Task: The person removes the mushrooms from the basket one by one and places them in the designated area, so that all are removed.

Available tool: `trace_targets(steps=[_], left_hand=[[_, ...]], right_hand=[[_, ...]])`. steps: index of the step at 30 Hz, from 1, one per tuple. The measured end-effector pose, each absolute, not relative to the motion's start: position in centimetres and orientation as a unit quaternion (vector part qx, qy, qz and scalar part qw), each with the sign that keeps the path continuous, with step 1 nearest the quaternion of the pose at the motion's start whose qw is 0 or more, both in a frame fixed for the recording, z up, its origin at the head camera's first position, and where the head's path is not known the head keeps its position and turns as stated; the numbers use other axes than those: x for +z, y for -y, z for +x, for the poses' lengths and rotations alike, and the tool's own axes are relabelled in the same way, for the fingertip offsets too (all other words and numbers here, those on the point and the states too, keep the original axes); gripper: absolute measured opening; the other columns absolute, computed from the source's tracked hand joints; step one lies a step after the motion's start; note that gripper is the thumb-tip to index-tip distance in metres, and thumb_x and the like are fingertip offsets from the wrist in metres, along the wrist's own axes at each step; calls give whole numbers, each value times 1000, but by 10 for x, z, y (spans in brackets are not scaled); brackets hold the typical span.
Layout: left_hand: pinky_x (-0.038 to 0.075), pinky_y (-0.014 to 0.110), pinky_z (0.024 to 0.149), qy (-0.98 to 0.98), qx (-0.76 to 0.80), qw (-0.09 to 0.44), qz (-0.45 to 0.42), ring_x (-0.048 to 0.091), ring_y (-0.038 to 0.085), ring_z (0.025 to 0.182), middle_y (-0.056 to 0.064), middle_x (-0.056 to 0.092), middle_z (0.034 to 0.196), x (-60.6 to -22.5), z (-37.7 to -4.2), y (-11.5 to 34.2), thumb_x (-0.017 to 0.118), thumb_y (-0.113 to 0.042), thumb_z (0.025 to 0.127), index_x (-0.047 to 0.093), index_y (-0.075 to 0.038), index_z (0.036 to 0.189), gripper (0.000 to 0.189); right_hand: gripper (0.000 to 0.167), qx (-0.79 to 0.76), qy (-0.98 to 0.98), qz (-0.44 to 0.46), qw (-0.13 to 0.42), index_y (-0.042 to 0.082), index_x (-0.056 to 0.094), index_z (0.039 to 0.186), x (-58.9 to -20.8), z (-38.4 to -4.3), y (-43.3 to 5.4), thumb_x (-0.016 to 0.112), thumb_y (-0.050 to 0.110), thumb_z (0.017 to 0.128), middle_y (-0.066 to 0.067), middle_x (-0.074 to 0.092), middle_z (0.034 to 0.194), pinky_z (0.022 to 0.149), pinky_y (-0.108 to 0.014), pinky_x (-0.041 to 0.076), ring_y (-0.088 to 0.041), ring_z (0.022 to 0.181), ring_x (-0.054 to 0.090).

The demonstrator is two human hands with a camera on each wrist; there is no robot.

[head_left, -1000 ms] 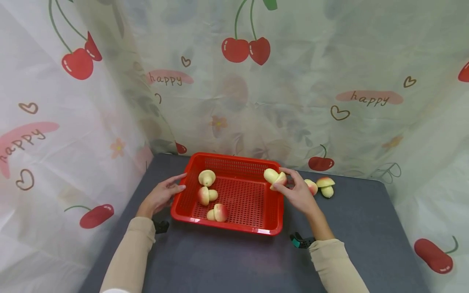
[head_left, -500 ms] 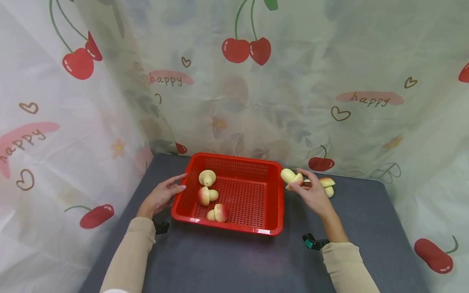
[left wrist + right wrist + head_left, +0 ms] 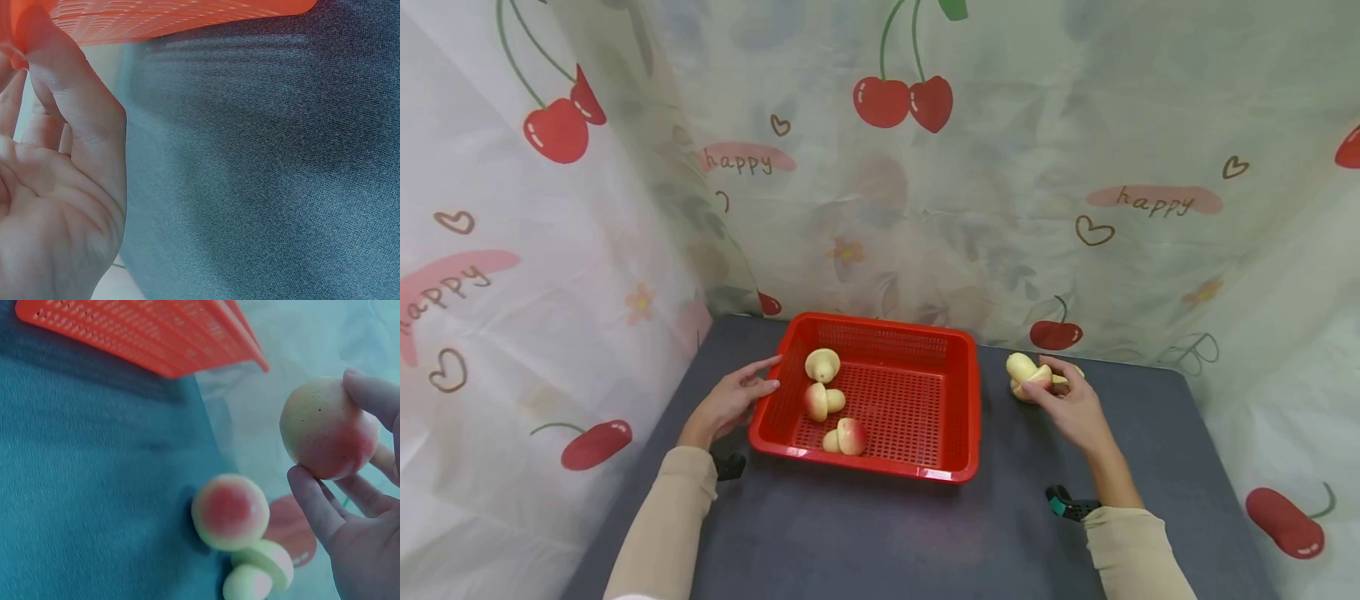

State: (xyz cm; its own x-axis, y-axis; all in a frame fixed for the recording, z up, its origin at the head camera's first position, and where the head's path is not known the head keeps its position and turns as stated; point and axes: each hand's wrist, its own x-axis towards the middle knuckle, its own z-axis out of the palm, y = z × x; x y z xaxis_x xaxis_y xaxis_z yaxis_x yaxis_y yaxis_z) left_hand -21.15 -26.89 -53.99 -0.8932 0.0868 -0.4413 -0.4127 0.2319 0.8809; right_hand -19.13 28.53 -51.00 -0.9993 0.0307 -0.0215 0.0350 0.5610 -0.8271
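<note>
My right hand (image 3: 1077,414) holds a toy mushroom (image 3: 1021,365) with a pale stem and red-tinged cap, right of the red plastic basket (image 3: 901,471). In the right wrist view, the held mushroom's rounded cap (image 3: 322,425) sits between thumb and fingers, above the table. Two more mushrooms lie close by: one with its red-topped cap (image 3: 230,511) facing up, the other with its pale stem (image 3: 247,584) showing. The head view partly hides both. My left hand (image 3: 730,402) pinches the basket's left rim, its thumb (image 3: 59,56) against the red plastic.
Inside the basket, along its left side, lie three mushrooms: one pale (image 3: 823,365), one sideways (image 3: 824,402) and one near the front (image 3: 847,437). A dark grey tabletop (image 3: 880,533) carries everything. Printed curtains (image 3: 880,233) stand behind and at both sides.
My right hand has moved right with the mushroom, from over the basket's right rim to beside the mushrooms on the table. My left hand and the basket stay in place.
</note>
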Motion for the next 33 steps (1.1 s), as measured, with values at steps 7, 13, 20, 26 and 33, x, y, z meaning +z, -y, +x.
trace_targets(steps=[7,13,20,26,33], left_hand=[[63,47,87,-759,610,201,-104,71,24,103,12,63,118,-540,-210,270,67,-37,98,40,-37,156,64],[63,48,87,-758,610,205,-110,72,25,102,13,63,119,-536,-210,269,65,-32,101,39,-34,157,63],[63,48,87,-757,611,206,-109,72,25,103,13,63,118,-539,-212,269,65,-33,101,38,-34,158,63],[63,47,87,-760,609,202,-106,72,25,103,13,64,119,-545,-212,271,67,-37,98,40,-37,156,64],[63,47,87,-757,612,201,-110,72,25,102,12,64,117,-546,-213,270,68,-37,98,41,-38,155,63]], right_hand=[[76,-471,-881,42,-6,14,39,156,-508,-190,-304,67,51,95,-18,40,156,79,-9,46,-41,132,55],[81,-469,-878,90,-27,13,32,159,-510,-191,-321,63,54,96,-19,41,155,76,-8,43,-35,130,56],[81,-463,-867,172,-72,15,36,157,-515,-193,-337,69,52,93,-14,46,154,72,-10,43,-17,114,56],[79,-463,-858,207,-81,18,38,156,-518,-196,-344,70,52,92,-9,46,153,75,-16,43,-7,108,54],[75,-466,-841,248,-116,17,41,155,-531,-202,-355,70,49,92,-7,48,147,72,-9,42,-6,105,54]])
